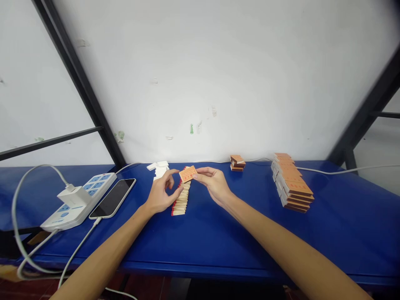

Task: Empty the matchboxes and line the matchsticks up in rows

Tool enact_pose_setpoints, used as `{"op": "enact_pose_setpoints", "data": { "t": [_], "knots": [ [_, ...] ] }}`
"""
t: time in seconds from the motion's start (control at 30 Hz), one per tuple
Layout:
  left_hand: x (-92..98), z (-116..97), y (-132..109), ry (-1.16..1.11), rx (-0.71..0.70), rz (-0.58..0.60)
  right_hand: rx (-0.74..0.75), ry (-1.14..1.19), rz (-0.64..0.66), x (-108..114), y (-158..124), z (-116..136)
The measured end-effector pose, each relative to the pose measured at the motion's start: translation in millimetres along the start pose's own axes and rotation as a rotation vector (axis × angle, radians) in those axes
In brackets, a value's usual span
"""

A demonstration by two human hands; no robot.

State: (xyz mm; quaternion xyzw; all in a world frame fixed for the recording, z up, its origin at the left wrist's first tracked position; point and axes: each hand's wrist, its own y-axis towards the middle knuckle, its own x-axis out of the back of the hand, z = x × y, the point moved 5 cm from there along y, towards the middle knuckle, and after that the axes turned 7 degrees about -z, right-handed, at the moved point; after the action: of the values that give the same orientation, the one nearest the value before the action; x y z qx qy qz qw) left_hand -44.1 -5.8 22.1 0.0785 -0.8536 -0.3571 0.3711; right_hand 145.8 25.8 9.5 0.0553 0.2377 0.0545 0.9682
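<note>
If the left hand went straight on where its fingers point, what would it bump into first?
Probably the orange box that the right hand is pinching. The left hand has a fingertip right by the box's edge; whether they touch is hard to tell.

Orange matchbox [188,173], printed face showing, slanted, held over row of red-tipped matches [180,203].

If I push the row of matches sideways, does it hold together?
Probably not: the matches are separate thin sticks with no band in view, so the row would likely skew or spread. It may slide easily, since the blue table looks smooth. Each stick is probably light and stiff, being slim and straight.
</note>
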Motion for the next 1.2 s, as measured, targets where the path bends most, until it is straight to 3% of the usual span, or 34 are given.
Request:
{"op": "enact_pose_setpoints", "data": {
  "t": [0.3,0.57,0.83,0.97,1.1,1.2],
  "knots": [
    [0.9,-11,-3,0.061,-0.213,-0.034,-0.030,-0.047,0.058,2,-7,-5],
    [12.4,-13,-3,0.039,-0.326,-0.099,-0.178,-0.054,0.250,-8,-16,-12],
    [18.7,-33,-15,0.090,-0.584,-0.134,-0.072,-0.245,0.237,-8,-17,-6],
    [29.6,-34,-22,0.172,-0.511,-0.102,-0.063,-0.282,0.357,-18,-24,7],
    [38.7,-35,-47,0.101,-0.302,0.055,-0.148,-0.447,0.545,-26,-37,4],
    [39.4,-35,-70,0.026,-0.058,0.205,0.008,-0.599,0.529,-25,-46,5]
  ]
}}
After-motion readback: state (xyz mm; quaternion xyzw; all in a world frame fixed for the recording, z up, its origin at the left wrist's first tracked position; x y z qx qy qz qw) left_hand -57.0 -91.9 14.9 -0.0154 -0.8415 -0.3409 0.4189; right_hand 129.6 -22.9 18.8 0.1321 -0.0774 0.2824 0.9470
